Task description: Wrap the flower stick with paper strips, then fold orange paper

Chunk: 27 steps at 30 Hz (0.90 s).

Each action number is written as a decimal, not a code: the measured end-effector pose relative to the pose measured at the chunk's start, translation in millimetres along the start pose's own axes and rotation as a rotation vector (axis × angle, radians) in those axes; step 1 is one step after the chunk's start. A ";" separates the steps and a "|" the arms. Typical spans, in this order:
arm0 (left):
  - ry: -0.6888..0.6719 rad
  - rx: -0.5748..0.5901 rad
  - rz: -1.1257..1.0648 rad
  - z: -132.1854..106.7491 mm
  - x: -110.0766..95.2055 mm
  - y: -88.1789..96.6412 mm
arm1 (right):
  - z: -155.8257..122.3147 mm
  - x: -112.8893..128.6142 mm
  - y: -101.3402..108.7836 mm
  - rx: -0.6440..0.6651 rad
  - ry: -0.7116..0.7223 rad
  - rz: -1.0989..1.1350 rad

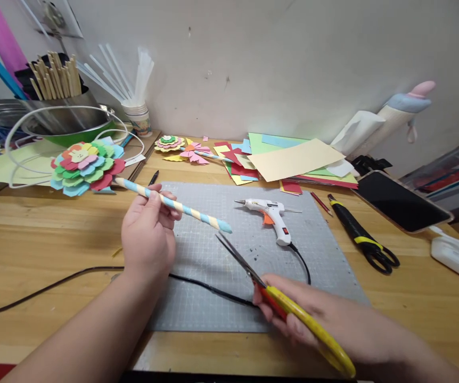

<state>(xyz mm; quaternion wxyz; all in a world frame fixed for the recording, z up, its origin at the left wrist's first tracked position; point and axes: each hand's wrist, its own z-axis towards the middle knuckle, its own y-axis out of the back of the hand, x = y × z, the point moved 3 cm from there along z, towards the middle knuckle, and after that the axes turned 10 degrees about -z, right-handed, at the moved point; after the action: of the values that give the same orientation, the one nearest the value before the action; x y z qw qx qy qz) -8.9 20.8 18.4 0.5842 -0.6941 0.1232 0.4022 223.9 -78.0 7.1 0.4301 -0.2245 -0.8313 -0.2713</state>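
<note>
Between the thumb and fingers of my left hand (149, 229) is the striped blue and cream stem of a paper flower (88, 165). Its layered, many-coloured petals point left, and the stem's free end tilts down to the right. My right hand (281, 308) grips a pair of scissors (293, 308) with yellow and red handles. The blades are nearly closed, with their tips just below the end of the stem. Whether they touch it, I cannot tell. A white hot glue gun (267, 213) lies on the grey cutting mat (209, 303) beyond my right hand.
A black cord (213, 289) crosses the mat under my hands. Coloured paper sheets (293, 159) and a second paper flower (169, 142) lie along the wall. On the right are black-handled scissors (357, 234) and a phone (401, 199). Wooden sticks (56, 77) stand back left.
</note>
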 end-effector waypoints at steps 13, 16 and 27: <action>0.207 0.272 0.057 -16.0 13.0 -6.1 | 26.6 28.7 10.5 -0.366 0.094 0.128; 0.237 0.276 0.042 -17.1 14.5 -6.8 | 38.9 28.2 -4.3 -0.300 0.115 0.494; 0.619 0.388 0.011 -31.0 26.7 -12.9 | 38.6 23.3 -4.0 -0.477 0.244 0.486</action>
<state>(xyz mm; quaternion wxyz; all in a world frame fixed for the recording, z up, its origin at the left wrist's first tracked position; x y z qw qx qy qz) 29.5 4.3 8.6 0.6378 -0.6586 0.3719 0.1451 186.2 -52.8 7.0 0.5133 -0.4756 -0.6096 -0.3724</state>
